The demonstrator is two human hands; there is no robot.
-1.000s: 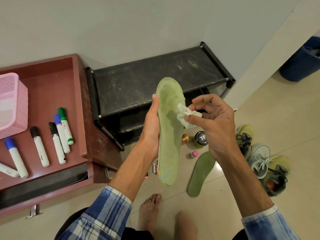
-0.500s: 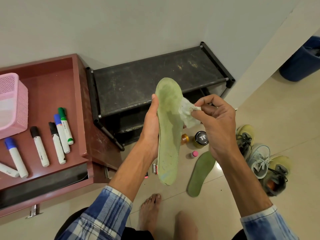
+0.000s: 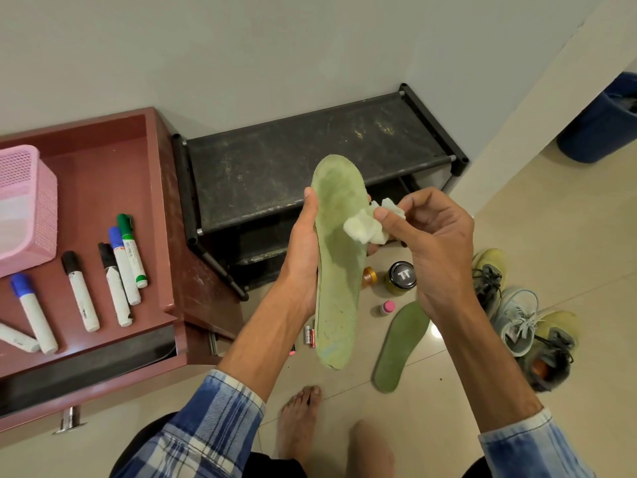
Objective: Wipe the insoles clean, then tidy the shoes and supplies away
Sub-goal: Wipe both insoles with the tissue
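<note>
My left hand [image 3: 303,250] grips a pale green insole [image 3: 339,270] upright by its left edge, toe end up. My right hand [image 3: 434,236] pinches a crumpled white tissue [image 3: 365,225] and presses it on the insole's upper middle. A second, darker green insole [image 3: 401,346] lies on the floor tiles to the right. Two yellow-grey sneakers [image 3: 524,315] lie beside it, partly behind my right forearm. On the floor stand a black-lidded jar [image 3: 401,277], an orange-capped bottle [image 3: 368,276] and a small pink-capped bottle [image 3: 387,307].
A black shoe rack [image 3: 310,167] stands against the wall. At left an open red-brown drawer [image 3: 103,188] holds several markers [image 3: 120,270] and a pink basket [image 3: 24,208]. Batteries [image 3: 309,336] lie on the floor. A blue bin [image 3: 603,122] sits far right. My bare feet [image 3: 300,419] are below.
The tissue in my right hand has slid a little down and left across the insole's upper part. My left hand and the insole have stayed in place.
</note>
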